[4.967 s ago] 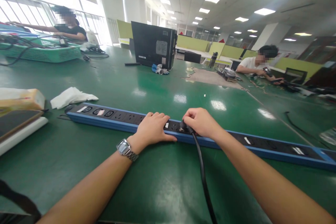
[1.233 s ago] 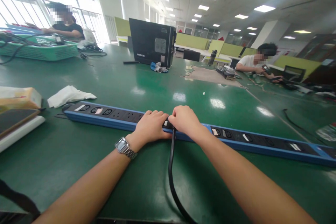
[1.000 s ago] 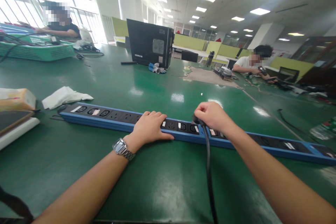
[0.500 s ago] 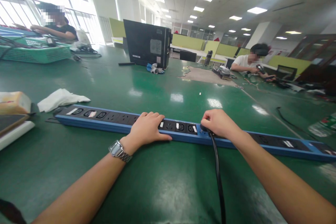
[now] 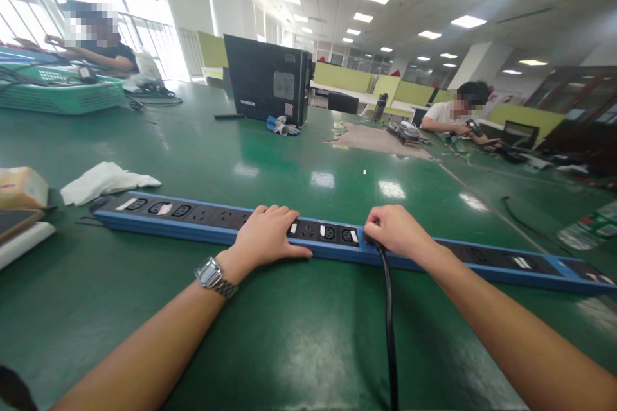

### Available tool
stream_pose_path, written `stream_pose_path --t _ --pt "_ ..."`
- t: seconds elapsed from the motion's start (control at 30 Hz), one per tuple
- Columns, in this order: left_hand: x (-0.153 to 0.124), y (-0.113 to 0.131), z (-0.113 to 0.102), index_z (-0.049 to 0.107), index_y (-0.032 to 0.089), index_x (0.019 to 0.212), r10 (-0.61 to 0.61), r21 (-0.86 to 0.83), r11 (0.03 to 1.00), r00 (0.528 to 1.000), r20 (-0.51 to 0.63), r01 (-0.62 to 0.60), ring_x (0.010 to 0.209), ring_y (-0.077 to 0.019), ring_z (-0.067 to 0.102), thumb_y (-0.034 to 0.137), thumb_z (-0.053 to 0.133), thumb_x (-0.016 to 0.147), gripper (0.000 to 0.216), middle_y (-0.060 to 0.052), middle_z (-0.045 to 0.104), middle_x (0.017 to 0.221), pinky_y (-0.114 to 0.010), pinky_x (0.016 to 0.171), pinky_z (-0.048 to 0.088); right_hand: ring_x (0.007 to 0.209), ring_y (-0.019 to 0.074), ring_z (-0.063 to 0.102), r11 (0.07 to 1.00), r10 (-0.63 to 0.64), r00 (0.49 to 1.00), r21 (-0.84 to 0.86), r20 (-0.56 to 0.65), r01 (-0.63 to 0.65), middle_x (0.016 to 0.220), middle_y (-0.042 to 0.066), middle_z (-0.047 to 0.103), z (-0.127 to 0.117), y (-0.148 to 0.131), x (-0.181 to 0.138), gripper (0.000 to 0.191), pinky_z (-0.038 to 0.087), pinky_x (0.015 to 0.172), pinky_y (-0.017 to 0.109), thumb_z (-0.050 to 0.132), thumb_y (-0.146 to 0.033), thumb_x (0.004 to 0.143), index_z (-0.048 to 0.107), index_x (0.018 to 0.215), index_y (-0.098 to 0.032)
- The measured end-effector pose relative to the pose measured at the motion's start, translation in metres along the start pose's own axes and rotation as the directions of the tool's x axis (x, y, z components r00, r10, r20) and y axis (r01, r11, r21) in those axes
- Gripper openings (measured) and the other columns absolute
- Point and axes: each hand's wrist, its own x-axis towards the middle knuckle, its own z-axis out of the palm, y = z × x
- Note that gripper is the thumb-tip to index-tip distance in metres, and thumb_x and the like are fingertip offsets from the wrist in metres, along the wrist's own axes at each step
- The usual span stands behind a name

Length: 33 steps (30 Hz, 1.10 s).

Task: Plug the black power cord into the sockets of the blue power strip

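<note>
A long blue power strip [image 5: 332, 250] with black socket panels and small white labels lies across the green table. My left hand [image 5: 266, 236] is wrapped over the strip left of its middle, thumb along the near side and fingers across the sockets. At the strip's middle, my right hand [image 5: 396, 227] is closed around a black plug [image 5: 370, 237], mostly hidden under the fingers. From it a thick black cable [image 5: 389, 321] runs down toward the table's near edge. I cannot tell how deep the plug sits in the strip.
White tissue [image 5: 108, 181] and a tissue pack [image 5: 23, 186] lie at the left. Farther off stand a black computer case [image 5: 263, 80], gloves [image 5: 283, 126] and a green basket [image 5: 91, 99]. A plastic bottle [image 5: 590, 226] lies right. Two people sit across the table.
The view has shifted slightly, so everything sits a little farther left. Both hands keep their places on the strip and the plug, and the cable's lower end hangs a bit farther left.
</note>
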Motion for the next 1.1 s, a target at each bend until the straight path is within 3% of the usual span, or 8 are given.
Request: stream_pose_path --t 0.13,0.27,0.43,0.7,0.9,1.1 --pt "0.000 0.001 -0.002 0.063 0.019 0.112 -0.001 -0.004 1.000 1.000 0.004 0.001 0.102 -0.0322 0.063 0.081 0.059 0.069 0.075 -0.011 0.070 0.108 -0.043 0.090 0.042 0.059 0.0151 0.059 0.990 0.075 0.987 0.127 -0.141 -0.058 0.064 0.003 0.069 -0.026 0.021 -0.012 0.022 0.038 0.054 0.025 0.052 -0.030 0.074 0.069 0.067 -0.018" --pt "0.001 0.001 -0.002 0.064 0.018 0.112 -0.005 -0.015 1.000 1.000 0.003 0.005 0.101 -0.0326 0.064 0.080 0.060 0.070 0.075 -0.012 0.070 0.107 -0.043 0.089 0.042 0.055 0.0156 0.058 0.988 0.142 0.987 0.072 -0.073 -0.137 0.059 0.001 0.067 -0.043 0.071 -0.030 0.023 0.038 0.052 0.026 0.054 -0.035 0.071 0.069 0.062 -0.020" --pt "0.000 0.001 -0.001 0.064 0.018 0.113 0.002 -0.016 1.000 1.000 -0.005 -0.002 0.100 -0.0329 0.064 0.080 0.061 0.069 0.076 -0.011 0.070 0.106 -0.043 0.088 0.042 0.059 0.0173 0.060 0.980 0.192 0.981 0.060 -0.010 -0.191 0.061 0.002 0.068 -0.030 0.122 -0.044 0.030 0.040 0.057 0.027 0.051 -0.041 0.073 0.070 0.067 -0.019" --pt "0.001 0.001 -0.003 0.063 0.018 0.111 0.002 0.011 1.000 1.000 0.014 -0.002 0.100 -0.0324 0.064 0.081 0.058 0.071 0.075 -0.012 0.070 0.106 -0.043 0.089 0.043 0.056 0.0148 0.054 0.998 0.062 0.998 0.011 0.021 -0.063 0.055 -0.001 0.062 -0.029 0.113 -0.041 0.026 0.036 0.056 0.026 0.051 -0.039 0.075 0.068 0.067 -0.020" --pt "0.000 0.001 -0.002 0.063 0.019 0.110 0.005 -0.002 1.000 1.000 0.006 -0.005 0.099 -0.0318 0.064 0.081 0.060 0.069 0.075 -0.011 0.070 0.106 -0.042 0.089 0.042 0.054 0.0150 0.055 0.998 0.063 0.998 -0.012 -0.003 -0.063 0.055 -0.001 0.063 -0.024 0.116 -0.039 0.026 0.036 0.056 0.027 0.051 -0.038 0.076 0.068 0.067 -0.021" --pt "0.000 0.000 0.001 0.063 0.020 0.109 0.003 -0.007 1.000 1.000 -0.008 -0.003 0.099 -0.0313 0.064 0.083 0.058 0.068 0.076 -0.010 0.070 0.105 -0.041 0.088 0.042 0.054 0.0156 0.055 0.996 0.048 0.998 -0.074 0.050 -0.044 0.056 0.000 0.063 -0.019 0.118 -0.036 0.026 0.037 0.055 0.027 0.051 -0.038 0.076 0.069 0.067 -0.022"
